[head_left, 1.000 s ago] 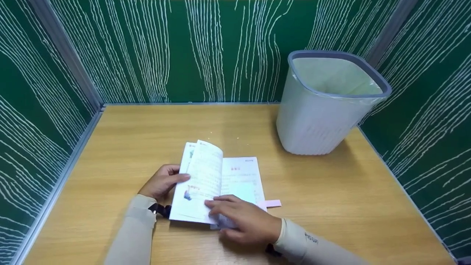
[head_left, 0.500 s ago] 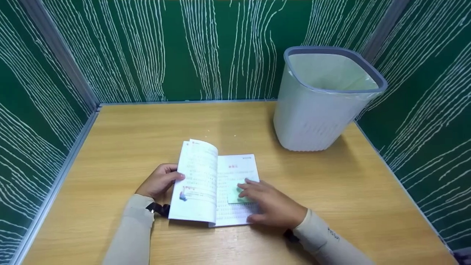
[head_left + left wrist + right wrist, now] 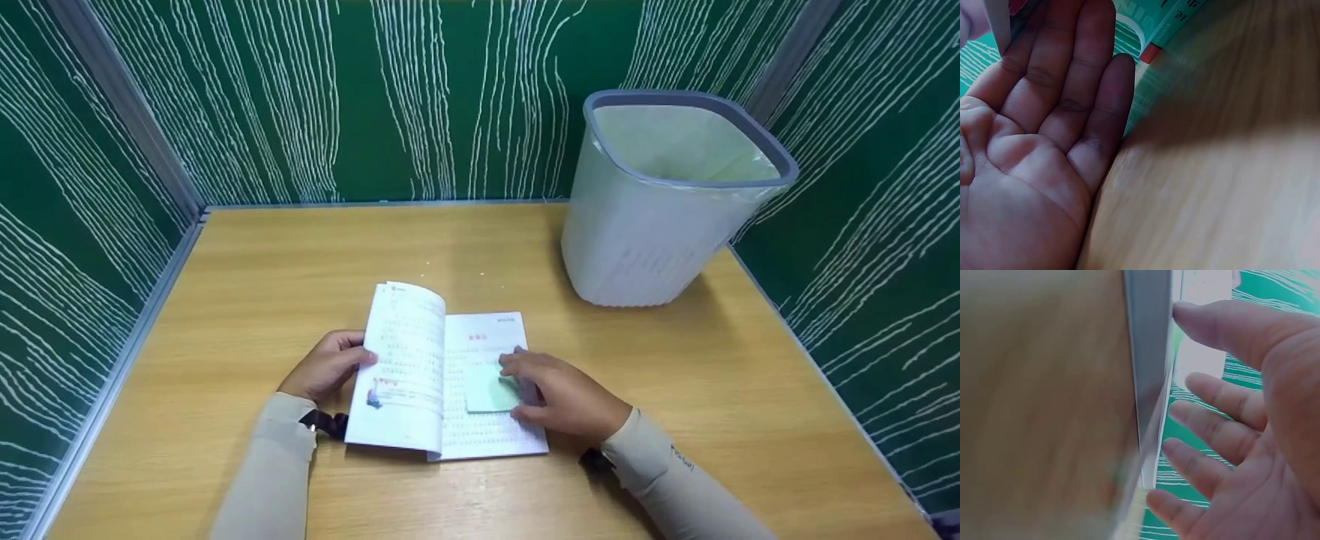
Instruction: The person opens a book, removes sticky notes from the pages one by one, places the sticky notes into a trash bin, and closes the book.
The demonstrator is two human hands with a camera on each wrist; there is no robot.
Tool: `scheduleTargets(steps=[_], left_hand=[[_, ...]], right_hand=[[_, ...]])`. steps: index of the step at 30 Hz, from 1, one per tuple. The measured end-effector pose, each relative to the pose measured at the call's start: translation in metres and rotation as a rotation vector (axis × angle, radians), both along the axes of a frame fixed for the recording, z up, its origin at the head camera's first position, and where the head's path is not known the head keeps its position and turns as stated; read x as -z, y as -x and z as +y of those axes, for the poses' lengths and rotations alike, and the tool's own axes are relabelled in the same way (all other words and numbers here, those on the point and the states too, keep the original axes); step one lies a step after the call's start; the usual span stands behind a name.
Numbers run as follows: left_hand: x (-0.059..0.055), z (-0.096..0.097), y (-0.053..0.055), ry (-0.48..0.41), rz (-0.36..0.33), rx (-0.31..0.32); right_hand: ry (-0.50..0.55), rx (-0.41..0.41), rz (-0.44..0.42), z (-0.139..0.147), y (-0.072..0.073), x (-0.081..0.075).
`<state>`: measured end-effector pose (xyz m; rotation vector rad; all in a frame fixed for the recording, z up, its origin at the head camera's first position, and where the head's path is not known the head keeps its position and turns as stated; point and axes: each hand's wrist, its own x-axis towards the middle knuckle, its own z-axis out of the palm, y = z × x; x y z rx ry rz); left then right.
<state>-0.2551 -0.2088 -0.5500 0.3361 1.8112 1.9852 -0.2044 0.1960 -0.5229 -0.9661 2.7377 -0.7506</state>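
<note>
An open book (image 3: 487, 442) with printed pages lies on the table in the head view. My left hand (image 3: 330, 367) grips its raised left pages, thumb on top and fingers beneath; the left wrist view shows the palm (image 3: 1022, 185) up, under a page edge. A pale green sticky note (image 3: 487, 394) is on the right page. Over that page's right edge rests my right hand (image 3: 566, 394), its fingertips at the note. In the right wrist view its fingers (image 3: 1202, 467) are spread loosely, and the thumb touches the page side. A thin translucent strip (image 3: 1148, 444) juts from the book's edge there.
A white bin (image 3: 637, 240) with a grey rim and a bag liner stands at the back right of the wooden table (image 3: 300, 262). Green panels (image 3: 367, 105) with white lines enclose the back and sides. Small white specks (image 3: 482, 274) lie behind the book.
My right hand has left the left page and moved right to the green note. The raised leaf has settled leftwards. The pink tab at the right edge is now hidden. My left hand keeps its grip.
</note>
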Motion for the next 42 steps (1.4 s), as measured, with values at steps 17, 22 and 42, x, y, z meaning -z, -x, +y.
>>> scheduleTargets(steps=[17, 22, 42], left_hand=[[-0.002, 0.003, 0.0, 0.0, -0.009, -0.012], [0.0, 0.001, -0.001, 0.0, -0.031, -0.026], [0.001, 0.0, 0.001, -0.002, -0.007, -0.017]], right_hand=[[0.097, -0.044, 0.36, 0.011, 0.017, -0.014], [0.08, -0.021, 0.368, 0.01, 0.019, -0.016], [0.155, -0.025, 0.464, 0.017, 0.033, -0.04]])
